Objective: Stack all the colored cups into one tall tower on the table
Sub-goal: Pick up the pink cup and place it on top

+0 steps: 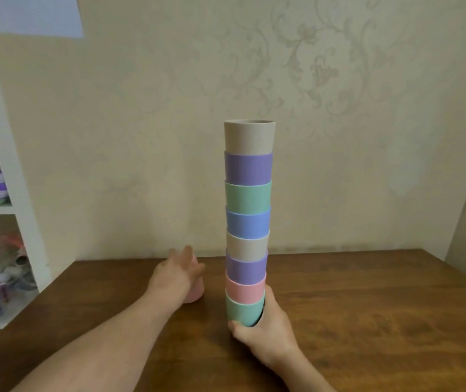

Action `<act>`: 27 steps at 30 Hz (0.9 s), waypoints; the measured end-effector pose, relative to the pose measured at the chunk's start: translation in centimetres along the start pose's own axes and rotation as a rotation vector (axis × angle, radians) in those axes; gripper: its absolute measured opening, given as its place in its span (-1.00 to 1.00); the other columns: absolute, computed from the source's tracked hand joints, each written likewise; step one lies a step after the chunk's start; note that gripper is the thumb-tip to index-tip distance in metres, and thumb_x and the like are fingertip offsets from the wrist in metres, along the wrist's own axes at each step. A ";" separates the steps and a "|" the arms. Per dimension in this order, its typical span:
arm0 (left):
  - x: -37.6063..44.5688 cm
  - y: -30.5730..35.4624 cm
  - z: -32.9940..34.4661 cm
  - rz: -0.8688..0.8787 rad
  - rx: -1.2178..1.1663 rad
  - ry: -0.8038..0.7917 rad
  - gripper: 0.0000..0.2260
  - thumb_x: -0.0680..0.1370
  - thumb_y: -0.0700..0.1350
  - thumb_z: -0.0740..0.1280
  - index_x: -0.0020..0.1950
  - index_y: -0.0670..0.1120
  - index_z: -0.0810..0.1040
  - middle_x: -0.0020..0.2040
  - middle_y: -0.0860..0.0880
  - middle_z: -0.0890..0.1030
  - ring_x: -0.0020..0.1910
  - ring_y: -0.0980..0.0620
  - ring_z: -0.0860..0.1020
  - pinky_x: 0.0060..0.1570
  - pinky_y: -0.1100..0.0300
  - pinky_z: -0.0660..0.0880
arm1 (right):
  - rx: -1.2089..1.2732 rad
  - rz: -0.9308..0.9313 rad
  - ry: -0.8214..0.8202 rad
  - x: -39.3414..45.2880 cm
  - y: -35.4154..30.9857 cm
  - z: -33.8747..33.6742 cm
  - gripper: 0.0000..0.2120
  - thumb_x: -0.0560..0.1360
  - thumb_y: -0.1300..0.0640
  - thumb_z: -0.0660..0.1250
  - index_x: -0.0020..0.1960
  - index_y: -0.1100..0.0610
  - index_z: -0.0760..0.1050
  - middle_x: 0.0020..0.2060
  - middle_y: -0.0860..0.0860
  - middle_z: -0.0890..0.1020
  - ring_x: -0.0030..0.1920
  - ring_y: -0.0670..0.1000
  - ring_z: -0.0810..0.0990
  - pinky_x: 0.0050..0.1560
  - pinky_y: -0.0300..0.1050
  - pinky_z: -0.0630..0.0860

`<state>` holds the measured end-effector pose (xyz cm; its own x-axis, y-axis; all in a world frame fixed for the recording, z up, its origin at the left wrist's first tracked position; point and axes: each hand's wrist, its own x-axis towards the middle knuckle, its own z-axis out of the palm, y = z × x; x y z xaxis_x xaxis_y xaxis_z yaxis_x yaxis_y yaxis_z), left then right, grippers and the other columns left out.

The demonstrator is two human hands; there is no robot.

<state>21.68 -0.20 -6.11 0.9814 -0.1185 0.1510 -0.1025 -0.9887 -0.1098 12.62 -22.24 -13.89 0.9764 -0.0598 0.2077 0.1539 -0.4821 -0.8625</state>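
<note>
A tall tower of nested cups stands on the wooden table, with a beige cup on top and a green cup at the bottom. My right hand wraps around the bottom green cup from the right and below. To the left, a single pink cup stands on the table, mostly hidden behind my left hand. That hand's fingers curl around the pink cup; the image is blurred there, so the firmness of the hold is unclear.
A white shelf unit with toys and boxes stands at the left, beside the table's left edge. A patterned wall runs right behind the table's far edge.
</note>
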 end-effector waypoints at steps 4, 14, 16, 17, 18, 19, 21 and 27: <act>-2.8 -3.3 -0.2 -0.049 -0.056 0.105 -0.57 0.62 0.15 0.38 0.44 0.10 0.38 0.22 -0.12 0.47 0.06 -0.18 0.60 -0.04 -0.07 0.63 | -0.024 0.030 -0.018 -0.1 -0.3 -0.2 -0.32 0.17 -0.23 0.62 0.19 -0.47 0.37 0.04 -0.30 0.70 0.04 -0.24 0.68 0.12 -0.16 0.66; -8.7 -4.9 -2.3 -0.143 -0.654 0.133 -0.23 0.34 0.44 0.50 0.41 0.16 0.31 0.19 0.10 0.53 0.07 0.01 0.60 -0.08 0.04 0.60 | -0.039 0.067 -0.055 -3.8 -2.4 -0.8 -0.35 0.18 -0.17 0.65 0.18 -0.34 0.44 0.03 -0.26 0.72 0.02 -0.18 0.71 0.16 -0.03 0.69; -9.6 -4.4 -2.6 -0.186 -0.920 0.163 -0.26 0.35 0.44 0.49 0.38 0.11 0.38 0.17 0.08 0.56 0.07 0.03 0.60 -0.05 0.04 0.61 | -0.041 0.060 -0.058 -5.1 -2.6 -0.8 -0.33 0.18 -0.17 0.64 0.22 -0.32 0.44 0.03 -0.26 0.72 0.02 -0.17 0.71 0.15 -0.04 0.69; -10.0 -4.1 -2.9 -0.204 -1.039 0.183 -0.28 0.37 0.42 0.49 0.39 0.09 0.41 0.15 0.08 0.58 0.07 0.05 0.61 -0.06 0.06 0.60 | -0.039 0.061 -0.061 -5.6 -2.8 -0.8 -0.31 0.18 -0.17 0.64 0.24 -0.31 0.45 0.04 -0.25 0.72 0.03 -0.16 0.71 0.15 -0.04 0.69; -10.2 -3.7 -3.5 -0.219 -1.144 0.203 -0.32 0.42 0.38 0.49 0.41 0.07 0.42 0.14 0.08 0.60 0.06 0.07 0.62 -0.09 0.11 0.58 | -0.037 0.064 -0.062 -6.1 -2.9 -0.8 -0.30 0.18 -0.17 0.64 0.25 -0.30 0.45 0.04 -0.24 0.72 0.03 -0.16 0.71 0.16 -0.03 0.69; -10.4 -3.4 -4.2 -0.232 -1.229 0.227 -0.37 0.48 0.33 0.49 0.42 0.06 0.44 0.13 0.09 0.61 0.05 0.07 0.62 -0.12 0.15 0.54 | -0.035 0.066 -0.062 -6.5 -3.1 -0.8 -0.31 0.18 -0.17 0.64 0.25 -0.29 0.45 0.04 -0.24 0.73 0.03 -0.16 0.71 0.16 -0.04 0.69; -10.4 -2.7 -6.4 -0.260 -1.383 0.289 -0.48 0.55 0.20 0.50 0.41 0.04 0.46 0.13 0.07 0.64 0.09 0.04 0.63 -0.09 0.16 0.52 | -0.033 0.066 -0.059 -7.3 -3.2 -0.8 -0.31 0.18 -0.18 0.64 0.25 -0.29 0.46 0.04 -0.23 0.74 0.02 -0.18 0.71 0.15 -0.05 0.68; -10.8 -0.9 -19.3 -0.152 -1.727 0.493 -0.37 0.26 0.21 0.56 0.23 -0.07 0.60 0.14 -0.08 0.74 0.17 -0.08 0.69 0.25 -0.09 0.58 | 0.003 0.073 -0.045 -8.5 -3.1 -0.9 -0.27 0.15 -0.23 0.66 0.24 -0.45 0.42 0.01 -0.41 0.71 0.02 -0.31 0.69 0.15 -0.17 0.67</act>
<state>8.04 0.15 11.29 0.8968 0.2782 0.3440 -0.3775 0.0755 0.9229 3.67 -21.00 -12.54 0.9908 -0.0550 0.1236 0.0829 -0.4751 -0.8760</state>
